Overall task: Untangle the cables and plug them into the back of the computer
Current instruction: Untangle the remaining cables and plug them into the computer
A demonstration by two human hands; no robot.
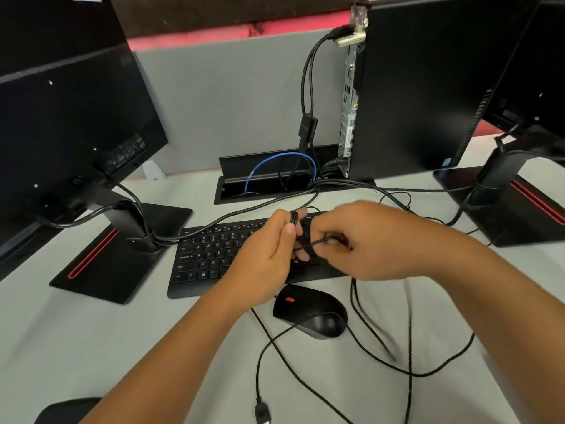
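Two hands mid-frame, both working the same knot of thin black cables (pixel 308 246) just above the keyboard (pixel 214 255).

Head view:
- Left hand (pixel 269 258): fingers curled round a small coil of cable, loop showing at the top of the fist.
- Right hand (pixel 373 240): fingertips pinch a strand at the tangle, just beside the left hand. Some motion blur here, so I can't tell which strand crosses which.
- Slack runs down to the lower right of the frame in loose loops over the desk (pixel 91 347), passing round the mouse (pixel 308 310). One free USB plug (pixel 262 411) lies at the bottom centre, unplugged.
- Computer (pixel 428 87) stands upper right, rear port panel (pixel 350 102) facing left toward centre. Two black leads are already in near its top; the lower ports look free, too small to confirm.

Judgement: still the untangling step, nothing of these cables plugged yet.

How to do it well:
- Hold the coil steady with the left, feed the free end back through with the right. Don't pull tight, that locks the knot.
- Trace from the loose plug upward, not from the middle.
- Keep the mouse lead apart from the other one before heading to the ports.
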